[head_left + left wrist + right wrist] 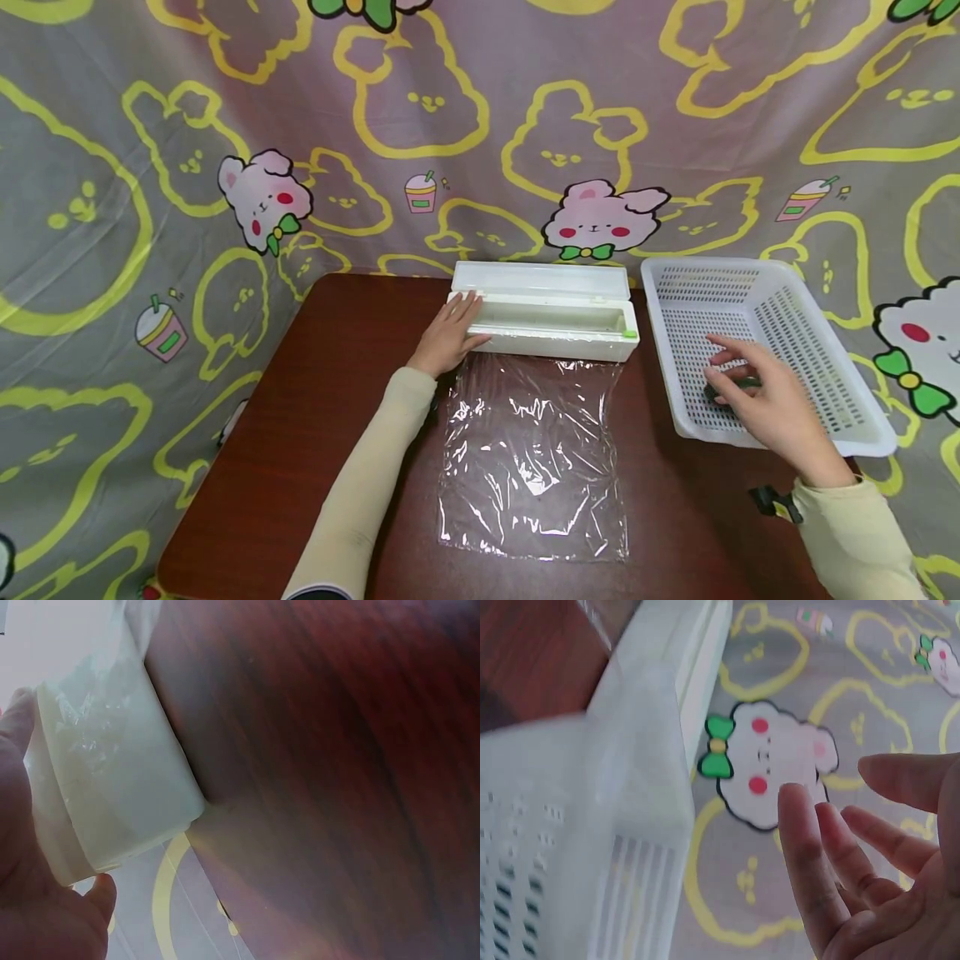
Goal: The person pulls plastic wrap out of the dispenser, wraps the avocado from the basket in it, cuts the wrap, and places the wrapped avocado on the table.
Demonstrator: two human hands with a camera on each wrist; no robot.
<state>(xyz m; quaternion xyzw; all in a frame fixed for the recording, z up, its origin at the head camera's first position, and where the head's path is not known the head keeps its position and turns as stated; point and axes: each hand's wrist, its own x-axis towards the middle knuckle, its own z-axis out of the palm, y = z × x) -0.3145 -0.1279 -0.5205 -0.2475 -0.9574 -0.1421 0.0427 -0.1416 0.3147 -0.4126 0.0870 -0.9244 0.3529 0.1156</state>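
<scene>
A white cling film dispenser (555,343) stands at the back of the table with its lid (540,279) raised. My left hand (448,333) rests on its left end, fingers stretched over the top and thumb at the front edge. In the left wrist view that hand (45,892) lies along the dispenser's body (120,765). From its front, a sheet of clear film (532,458) spreads, wrinkled, over the table. Above the white basket (678,408) hovers my right hand (772,400), fingers loosely bent, holding nothing. A dark green thing (712,393) shows partly behind it in the basket.
The dark red-brown table (300,433) carries everything. A patterned curtain (480,125) hangs right behind the dispenser and basket and along both sides. The basket stands close to the dispenser's right end. A black strap mount (776,504) sits at my right wrist.
</scene>
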